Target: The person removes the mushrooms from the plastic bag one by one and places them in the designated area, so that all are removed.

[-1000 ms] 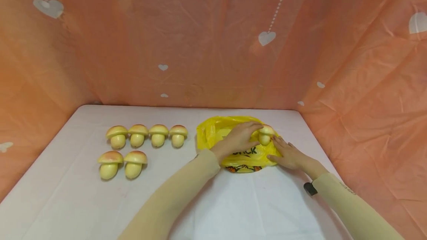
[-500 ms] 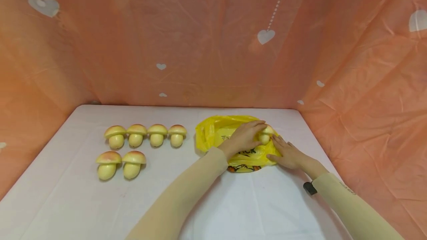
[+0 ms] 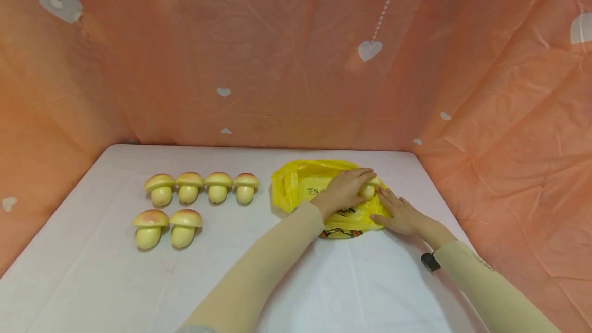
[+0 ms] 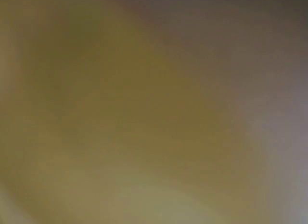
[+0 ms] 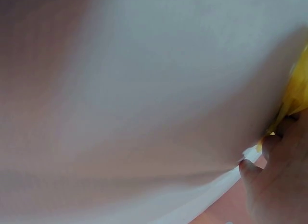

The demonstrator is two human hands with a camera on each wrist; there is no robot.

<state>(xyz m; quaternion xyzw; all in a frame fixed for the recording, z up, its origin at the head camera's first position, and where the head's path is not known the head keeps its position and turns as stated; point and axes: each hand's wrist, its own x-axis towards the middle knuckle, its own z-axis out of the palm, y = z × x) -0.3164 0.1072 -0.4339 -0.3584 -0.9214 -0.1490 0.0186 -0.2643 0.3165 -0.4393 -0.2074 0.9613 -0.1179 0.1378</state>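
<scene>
A yellow plastic bag with dark print lies flattened at the table's right half. At its right end is a toy mushroom, partly covered; whether it sits inside or on the bag I cannot tell. My left hand reaches across the bag and holds this mushroom, fingers over the cap and thumb side by the stem. My right hand rests with extended fingers on the bag's right edge, fingertips close to the mushroom. In the right wrist view, the right hand touches the yellow bag. The left wrist view is only blur.
On the left of the white table stand several more toy mushrooms: a back row and a front pair. Orange curtains with white hearts hang behind and beside the table.
My left hand has moved a little to the right, further over the mushroom, covering more of it. The right hand and the mushrooms on the left stay where they were.
</scene>
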